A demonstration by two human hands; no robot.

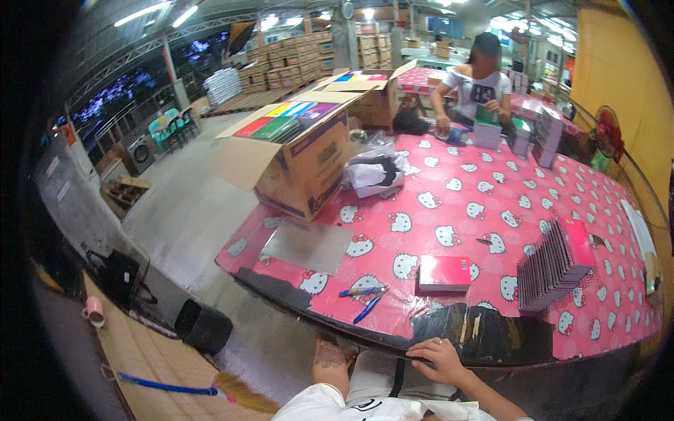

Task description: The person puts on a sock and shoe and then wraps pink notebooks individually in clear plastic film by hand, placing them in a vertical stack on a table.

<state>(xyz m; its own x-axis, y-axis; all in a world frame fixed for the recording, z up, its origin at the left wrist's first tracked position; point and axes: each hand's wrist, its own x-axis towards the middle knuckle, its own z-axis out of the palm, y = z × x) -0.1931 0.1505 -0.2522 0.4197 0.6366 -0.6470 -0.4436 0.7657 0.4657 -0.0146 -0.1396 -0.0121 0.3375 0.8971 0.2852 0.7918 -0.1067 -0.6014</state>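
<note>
Red packet (444,273) mid-table, open brown carton (302,158) at far-left corner

An open brown cardboard box (302,158) stands left of centre on the pink table, flaps spread, with red, green, yellow and purple covers showing inside. A second open box (368,95) sits behind it, upper centre. Stacked brown cartons (288,59) line the upper background.
</note>
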